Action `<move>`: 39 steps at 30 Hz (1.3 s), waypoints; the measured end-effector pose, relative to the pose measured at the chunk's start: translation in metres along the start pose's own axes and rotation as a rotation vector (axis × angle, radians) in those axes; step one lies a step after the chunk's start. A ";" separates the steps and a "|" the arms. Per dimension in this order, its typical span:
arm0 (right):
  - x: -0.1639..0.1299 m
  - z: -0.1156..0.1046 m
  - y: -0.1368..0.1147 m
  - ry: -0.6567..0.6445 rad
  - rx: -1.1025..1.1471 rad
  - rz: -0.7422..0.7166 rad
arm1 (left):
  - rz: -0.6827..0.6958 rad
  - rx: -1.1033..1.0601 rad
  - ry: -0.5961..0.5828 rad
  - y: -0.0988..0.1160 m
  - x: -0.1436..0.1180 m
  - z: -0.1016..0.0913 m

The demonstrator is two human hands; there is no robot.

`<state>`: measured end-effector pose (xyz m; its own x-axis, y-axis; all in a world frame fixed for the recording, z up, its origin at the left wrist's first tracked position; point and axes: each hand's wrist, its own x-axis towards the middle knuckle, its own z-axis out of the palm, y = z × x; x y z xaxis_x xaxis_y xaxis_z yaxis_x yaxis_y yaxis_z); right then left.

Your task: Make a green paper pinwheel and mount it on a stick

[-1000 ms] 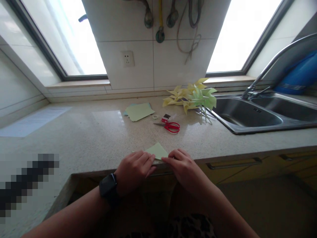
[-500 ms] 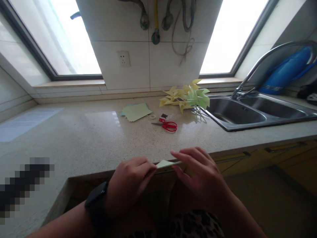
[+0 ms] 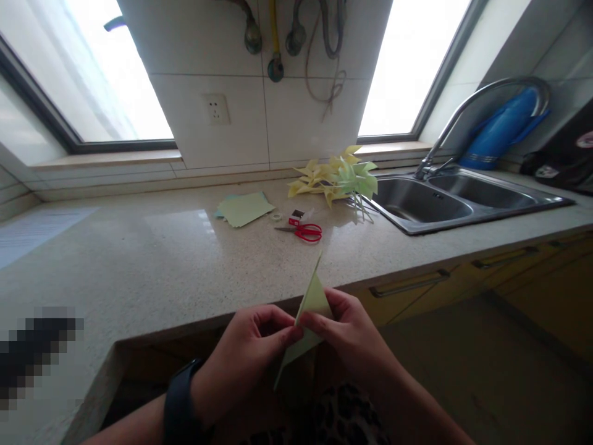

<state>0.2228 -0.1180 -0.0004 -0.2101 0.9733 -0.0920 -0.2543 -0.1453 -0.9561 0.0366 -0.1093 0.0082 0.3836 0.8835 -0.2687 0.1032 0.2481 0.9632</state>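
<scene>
both hands, left hand (image 3: 248, 352) and right hand (image 3: 345, 330), pinch the folded green paper (image 3: 311, 303) between fingertips; light, flimsy, creases easily, best held at edges.

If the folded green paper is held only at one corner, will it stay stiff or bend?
The folded green paper probably stays fairly stiff: it stands upright, pinched between the left hand and right hand. It looks thin and light, so a draught may move it. Its creases likely flatten under hard pressure.
</scene>
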 end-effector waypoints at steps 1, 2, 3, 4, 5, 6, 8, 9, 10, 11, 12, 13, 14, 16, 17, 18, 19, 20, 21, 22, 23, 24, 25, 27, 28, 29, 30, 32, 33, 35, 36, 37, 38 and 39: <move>0.001 0.000 0.001 0.007 -0.004 0.022 | 0.005 -0.005 -0.007 -0.001 0.000 0.000; 0.002 0.000 0.001 0.011 -0.010 0.044 | 0.010 -0.012 -0.014 -0.002 0.000 0.001; 0.003 0.000 0.002 0.015 -0.013 0.063 | 0.011 -0.021 -0.021 -0.003 0.001 0.001; 0.003 0.000 0.003 0.017 -0.016 0.078 | 0.009 -0.033 -0.028 -0.004 0.001 0.001; 0.004 -0.001 0.003 0.019 -0.019 0.089 | 0.002 -0.050 -0.035 -0.005 0.001 0.001; 0.004 -0.001 0.003 0.019 -0.022 0.097 | -0.008 -0.069 -0.042 -0.006 0.001 0.001; 0.004 -0.002 0.003 0.015 -0.029 0.105 | -0.028 -0.104 -0.049 -0.008 0.001 0.001; 0.003 -0.003 0.003 0.009 -0.038 0.102 | -0.036 -0.118 -0.052 -0.008 0.001 0.001; 0.003 -0.004 0.002 0.003 -0.049 0.098 | -0.039 -0.127 -0.054 -0.009 0.001 0.001; 0.003 -0.005 0.002 -0.001 -0.059 0.093 | -0.040 -0.131 -0.053 -0.009 0.001 0.001; 0.003 -0.006 0.002 -0.006 -0.064 0.085 | -0.038 -0.128 -0.052 -0.009 0.001 0.001; 0.003 -0.006 0.003 -0.012 -0.060 0.077 | -0.036 -0.124 -0.052 -0.008 0.001 0.000; 0.004 -0.006 0.003 -0.014 -0.044 0.070 | -0.033 -0.117 -0.050 -0.008 0.001 0.000; 0.005 -0.007 0.004 -0.012 0.016 0.055 | -0.034 -0.106 -0.047 -0.007 0.002 -0.001; 0.005 -0.007 0.004 -0.004 0.048 0.042 | -0.037 -0.099 -0.044 -0.007 0.003 -0.002; 0.006 -0.008 0.005 0.011 0.076 0.026 | -0.039 -0.085 -0.035 -0.007 0.003 -0.002; 0.007 -0.009 0.005 0.034 0.091 0.004 | -0.037 -0.076 -0.027 -0.006 0.004 -0.003; 0.008 -0.011 0.006 0.067 0.085 -0.022 | -0.037 -0.065 -0.015 -0.006 0.004 -0.003; 0.009 -0.013 0.006 0.104 0.061 -0.049 | -0.038 -0.061 -0.006 -0.006 0.005 -0.003; 0.010 -0.016 0.006 0.141 0.025 -0.073 | -0.040 -0.062 0.002 -0.005 0.005 -0.004; 0.011 -0.019 0.006 0.175 -0.021 -0.092 | -0.044 -0.067 0.008 -0.005 0.005 -0.004; 0.012 -0.022 0.006 0.205 -0.070 -0.109 | -0.046 -0.079 0.010 -0.005 0.005 -0.005; 0.013 -0.025 0.006 0.229 -0.115 -0.125 | -0.048 -0.094 0.010 -0.004 0.005 -0.005; 0.017 -0.032 0.004 0.269 -0.195 -0.163 | -0.049 -0.122 0.007 -0.004 0.006 -0.006; 0.019 -0.035 0.002 0.296 -0.240 -0.187 | -0.051 -0.131 0.007 -0.004 0.006 -0.006; 0.021 -0.038 0.000 0.326 -0.286 -0.215 | -0.054 -0.136 0.009 -0.004 0.006 -0.006; 0.023 -0.042 -0.002 0.360 -0.330 -0.241 | -0.056 -0.137 0.016 -0.004 0.007 -0.007; 0.027 -0.047 -0.006 0.430 -0.413 -0.301 | -0.058 -0.140 0.030 -0.004 0.007 -0.007; 0.028 -0.049 -0.008 0.457 -0.466 -0.340 | -0.060 -0.142 0.035 -0.004 0.007 -0.007; 0.028 -0.050 -0.012 0.464 -0.573 -0.402 | -0.061 -0.139 0.041 -0.005 0.008 -0.007; 0.027 -0.049 -0.013 0.433 -0.596 -0.408 | -0.058 -0.133 0.041 -0.005 0.008 -0.007; 0.025 -0.046 -0.014 0.380 -0.582 -0.388 | -0.053 -0.124 0.041 -0.005 0.008 -0.007; 0.023 -0.042 -0.014 0.310 -0.525 -0.340 | -0.045 -0.117 0.039 -0.004 0.007 -0.007; 0.020 -0.037 -0.014 0.226 -0.424 -0.273 | -0.038 -0.110 0.037 -0.004 0.007 -0.007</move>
<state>0.2573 -0.0902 0.0007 0.0302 0.9863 0.1623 0.1412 0.1565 -0.9775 0.0329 -0.1014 0.0021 0.3471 0.8863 -0.3066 0.0147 0.3218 0.9467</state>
